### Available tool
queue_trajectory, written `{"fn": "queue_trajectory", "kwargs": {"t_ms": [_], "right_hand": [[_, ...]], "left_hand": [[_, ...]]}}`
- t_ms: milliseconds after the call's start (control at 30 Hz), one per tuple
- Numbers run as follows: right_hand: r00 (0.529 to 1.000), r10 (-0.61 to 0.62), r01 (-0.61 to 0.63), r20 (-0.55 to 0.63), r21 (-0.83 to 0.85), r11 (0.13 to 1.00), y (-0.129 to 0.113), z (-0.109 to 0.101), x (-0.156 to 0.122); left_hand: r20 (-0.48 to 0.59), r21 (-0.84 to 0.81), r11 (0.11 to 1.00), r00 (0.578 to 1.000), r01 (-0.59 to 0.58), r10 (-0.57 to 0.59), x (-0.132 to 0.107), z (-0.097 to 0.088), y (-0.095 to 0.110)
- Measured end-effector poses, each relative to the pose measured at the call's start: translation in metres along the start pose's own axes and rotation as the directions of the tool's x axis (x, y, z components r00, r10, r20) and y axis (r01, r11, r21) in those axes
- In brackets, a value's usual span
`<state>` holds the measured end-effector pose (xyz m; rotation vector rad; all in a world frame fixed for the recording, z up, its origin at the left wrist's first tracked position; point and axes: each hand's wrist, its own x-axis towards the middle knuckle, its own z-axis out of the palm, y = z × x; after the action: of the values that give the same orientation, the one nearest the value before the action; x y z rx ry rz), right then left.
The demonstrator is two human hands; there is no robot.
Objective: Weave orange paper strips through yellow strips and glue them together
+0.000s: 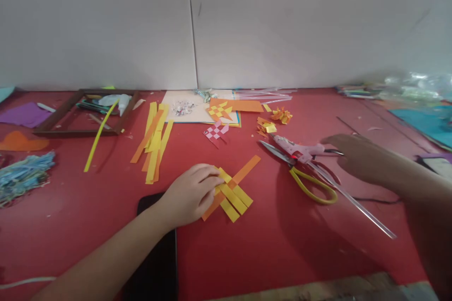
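Beneath the fingertips of my left hand are woven paper strips in yellow and orange. That hand's fingers are curled onto their left side, which is partly covered. My right hand is at the handle end of a pink glue gun, by its dark cord. Its fingers are blurred, so I cannot see whether they grip the handle. A long clear glue stick sticks out from the gun. Scissors with yellow and red handles lie partly under the gun, blades pointing left.
Loose paper strips lie left of centre. A pink-and-white woven fish and an orange-yellow one are farther back. A brown frame holds tools. A black flat device is under my left forearm. Clear plastic sits at right.
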<state>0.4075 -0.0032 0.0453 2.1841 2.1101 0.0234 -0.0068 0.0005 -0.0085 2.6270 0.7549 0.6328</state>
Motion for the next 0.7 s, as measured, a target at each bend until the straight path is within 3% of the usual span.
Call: {"fn": "queue_trajectory", "kwargs": {"t_ms": [100, 267, 433, 567, 700], "right_hand": [[0.994, -0.065, 0.064, 0.093, 0.021, 0.998, 0.018, 0.012, -0.002], [0.986, -0.16, 0.156, 0.052, 0.074, 0.985, 0.003, 0.016, 0.005], [0.944, -0.328, 0.313, 0.044, 0.205, 0.928, -0.003, 0.016, 0.025], [0.965, -0.258, 0.262, -0.05, 0.214, 0.941, -0.006, 0.015, 0.028], [0.97, -0.102, 0.158, -0.221, 0.255, 0.954, -0.026, 0.006, 0.009]], "left_hand": [[0.012, 0.046, 0.999, 1.0, -0.013, 0.013, 0.0, 0.001, -0.001], [0.015, 0.122, 0.993, 1.0, -0.006, 0.004, 0.001, 0.001, 0.0], [0.019, 0.144, 0.99, 1.0, -0.005, 0.002, 0.001, -0.001, 0.003], [-0.011, 0.162, 0.987, 1.0, 0.0, 0.002, -0.001, 0.0, 0.004], [0.018, 0.163, 0.987, 1.0, 0.007, -0.011, -0.003, 0.003, 0.003]]}}
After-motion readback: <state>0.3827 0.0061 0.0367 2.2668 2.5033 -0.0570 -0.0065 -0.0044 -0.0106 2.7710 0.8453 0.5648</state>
